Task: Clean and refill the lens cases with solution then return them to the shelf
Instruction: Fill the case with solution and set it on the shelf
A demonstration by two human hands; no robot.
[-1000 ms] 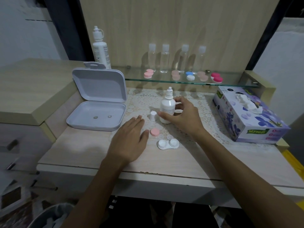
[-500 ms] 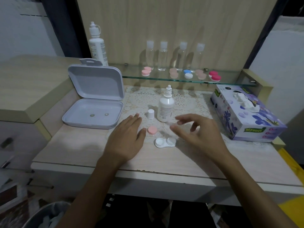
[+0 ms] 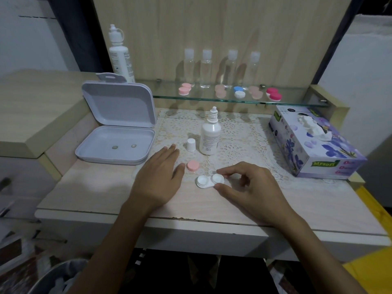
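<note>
On the table [image 3: 89, 194], the grey open box [image 3: 115, 143] sits far left and the uncapped solution bottle [image 3: 210, 134] stands on the lace mat. Left hand [image 3: 159, 177] lies flat, fingers straight, holding nothing, beside the pink cap [image 3: 192, 165]. Right hand [image 3: 250, 187] pinches the white lens case [image 3: 209, 181] by its right well, thumb and forefinger curled around it, near the front edge.

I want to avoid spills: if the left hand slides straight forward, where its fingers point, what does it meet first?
Probably the small white cap, just beyond the left hand; the open solution bottle stands beside it.
</note>
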